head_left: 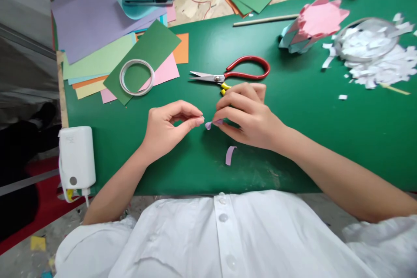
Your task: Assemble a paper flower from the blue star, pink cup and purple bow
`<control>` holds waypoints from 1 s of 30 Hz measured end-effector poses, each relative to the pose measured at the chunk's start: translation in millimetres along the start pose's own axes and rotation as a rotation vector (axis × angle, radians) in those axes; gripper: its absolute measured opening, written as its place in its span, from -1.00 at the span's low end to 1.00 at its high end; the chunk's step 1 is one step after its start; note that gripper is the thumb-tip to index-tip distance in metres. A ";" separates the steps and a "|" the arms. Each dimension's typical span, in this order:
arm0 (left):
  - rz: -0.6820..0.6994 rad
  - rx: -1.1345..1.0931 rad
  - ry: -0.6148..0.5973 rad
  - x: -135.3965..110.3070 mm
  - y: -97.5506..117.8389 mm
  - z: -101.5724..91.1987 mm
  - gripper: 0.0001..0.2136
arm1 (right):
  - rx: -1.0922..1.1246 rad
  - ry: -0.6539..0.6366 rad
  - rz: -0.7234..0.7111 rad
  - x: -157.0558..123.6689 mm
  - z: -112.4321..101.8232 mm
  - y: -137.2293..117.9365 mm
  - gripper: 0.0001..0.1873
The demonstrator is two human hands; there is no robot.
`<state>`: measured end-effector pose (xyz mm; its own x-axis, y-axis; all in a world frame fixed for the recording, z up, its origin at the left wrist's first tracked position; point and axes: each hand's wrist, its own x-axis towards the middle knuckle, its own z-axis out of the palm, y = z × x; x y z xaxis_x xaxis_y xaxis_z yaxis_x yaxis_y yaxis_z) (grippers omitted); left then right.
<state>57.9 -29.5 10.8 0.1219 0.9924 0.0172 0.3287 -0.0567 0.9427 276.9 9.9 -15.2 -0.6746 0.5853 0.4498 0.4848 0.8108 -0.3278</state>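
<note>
My right hand [249,115] pinches a small curled lilac paper piece [209,125] between thumb and fingertips. Just to its left, my left hand [174,126] has thumb and forefinger pressed together; a tiny pale bit shows at the tips, too small to name. A narrow gap separates the two hands. Below my right hand, a short curved lilac paper strip [230,155] lies on the green table [182,169]. Red-handled scissors [247,67] lie beyond the hands, blades pointing left. Partly covered by my right fingers is a yellow object [224,88].
At the left, a roll of white tape [122,77] rests on coloured paper sheets [97,52]. A white power bank [77,156] sits by the left edge. To the right stand a pink-and-blue paper model [317,21] and a dish heaped with white paper scraps [368,43].
</note>
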 end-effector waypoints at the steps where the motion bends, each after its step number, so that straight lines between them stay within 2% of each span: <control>1: -0.017 -0.022 -0.021 -0.1 0.1 0.2 -0.93 | -0.026 0.017 -0.026 0.5 -2.2 -0.7 -0.86; 4: -0.072 -0.166 -0.094 0.4 -0.7 -0.4 -0.92 | -0.066 0.096 -0.110 0.2 -7.0 -1.0 -0.82; 6: -0.099 -0.270 -0.153 1.2 -1.3 -2.0 -0.88 | -0.002 0.089 -0.116 -0.6 -7.9 0.0 -0.74; 10: -0.181 -0.349 -0.258 2.3 0.4 -4.8 -0.82 | 0.162 -0.057 -0.055 0.8 -9.2 1.4 -0.59; 15: -0.227 -0.341 -0.341 0.5 6.9 -2.4 -0.82 | 0.274 -0.237 -0.017 7.8 -15.8 -1.5 -0.69; 21: -0.287 -0.332 -0.397 -4.1 10.3 3.0 -0.86 | 0.263 -0.094 -0.136 6.6 -14.8 -1.4 -0.72; 26: -0.375 -0.380 -0.365 -3.8 11.3 5.0 -0.82 | 0.203 -0.172 -0.173 1.4 -8.3 0.5 -0.74; 30: -0.413 -0.417 -0.352 -3.2 13.0 4.9 -0.87 | 0.174 -0.046 -0.271 1.2 -8.2 0.0 -0.71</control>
<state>66.4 -34.0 21.4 0.3848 0.8250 -0.4139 0.0341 0.4354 0.8996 280.6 10.6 -7.8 -0.7926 0.3440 0.5035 0.1841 0.9221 -0.3402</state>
